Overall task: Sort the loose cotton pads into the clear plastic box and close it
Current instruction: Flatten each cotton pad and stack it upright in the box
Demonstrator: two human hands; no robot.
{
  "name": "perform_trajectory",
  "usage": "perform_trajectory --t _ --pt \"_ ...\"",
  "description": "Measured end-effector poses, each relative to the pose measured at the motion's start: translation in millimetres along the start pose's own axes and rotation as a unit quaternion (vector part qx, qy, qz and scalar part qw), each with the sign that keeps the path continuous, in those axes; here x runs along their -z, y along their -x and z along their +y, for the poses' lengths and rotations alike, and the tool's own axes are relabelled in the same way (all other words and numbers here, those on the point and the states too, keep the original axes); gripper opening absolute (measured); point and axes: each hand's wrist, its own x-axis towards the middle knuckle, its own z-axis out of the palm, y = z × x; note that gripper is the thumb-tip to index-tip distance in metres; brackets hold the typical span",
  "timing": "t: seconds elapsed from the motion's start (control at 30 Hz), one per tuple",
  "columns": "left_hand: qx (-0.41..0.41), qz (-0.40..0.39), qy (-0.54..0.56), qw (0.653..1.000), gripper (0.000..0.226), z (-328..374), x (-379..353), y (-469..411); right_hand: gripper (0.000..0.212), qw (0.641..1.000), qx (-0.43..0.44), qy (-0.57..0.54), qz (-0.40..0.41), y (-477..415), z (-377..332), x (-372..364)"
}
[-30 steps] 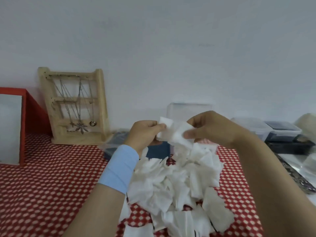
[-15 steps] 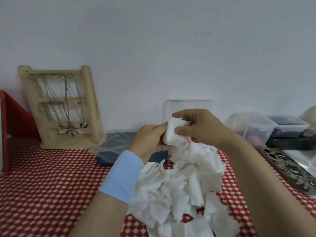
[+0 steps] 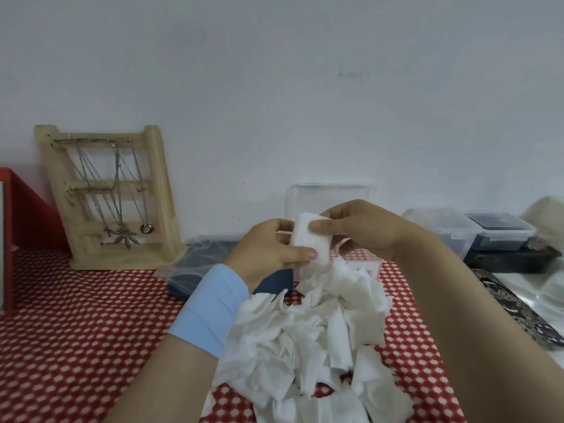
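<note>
While the stack of cotton pads (image 3: 309, 239) sits pinched between both hands above the counter, squaring it is the part to get right. The left hand (image 3: 268, 253) has its grip closed on the stack's lower edge, thumb across the front, and the right hand (image 3: 363, 232) has its grip closed on the upper corner, thumb flat on the face. Pressing the edges flush and keeping the pile tight should let it slide cleanly into the clear plastic box (image 3: 328, 198), whose lid stands upright just behind the hands (its body is mostly hidden by them, so how full it is I cannot tell). Too slack a pinch and these soft pads would likely fan apart. Beneath the wrists the heap of loose cotton pads (image 3: 305, 340) sprawls over the red-and-white cloth (image 3: 76, 331) on the counter, so most of the sorting looks undone. The light-blue cuff (image 3: 210, 309) on the left wrist lies against the heap and might drag pads along. Farther out are a dark blue pouch (image 3: 198, 270) under clear film, a wooden jewellery stand (image 3: 106, 193) hung with necklaces, and lidded plastic containers (image 3: 476, 232) at right. Only the heap itself crowds the way to the box.
</note>
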Motion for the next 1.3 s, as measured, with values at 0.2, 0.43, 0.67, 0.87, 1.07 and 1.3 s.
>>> perform_trajectory --t 0.2,0.43,0.67,0.87,1.07,1.3 --pt "0.009 0.002 -0.091 0.996 0.039 23 -3 -24 0.020 0.999 -0.015 0.004 -0.028 -13 -11 14" --pt "0.006 0.011 -0.173 0.985 0.033 39 -8 -70 0.017 0.984 -0.001 0.176 0.039 -41 -22 45" --pt "0.007 0.037 -0.424 0.905 0.032 5 -6 -105 0.016 0.941 -0.114 0.312 0.060 -79 21 37" --pt "0.021 0.070 -0.428 0.901 0.035 -15 -8 -112 0.028 0.886 -0.169 0.426 0.075 -96 35 -2" --pt "0.027 0.067 -0.379 0.923 0.031 -18 3 -109 0.026 0.928 -0.251 0.270 0.065 -114 36 -16" --pt "0.023 0.063 -0.311 0.948 0.022 -26 11 -108 0.045 0.946 -0.279 0.148 0.067 -103 20 -11"
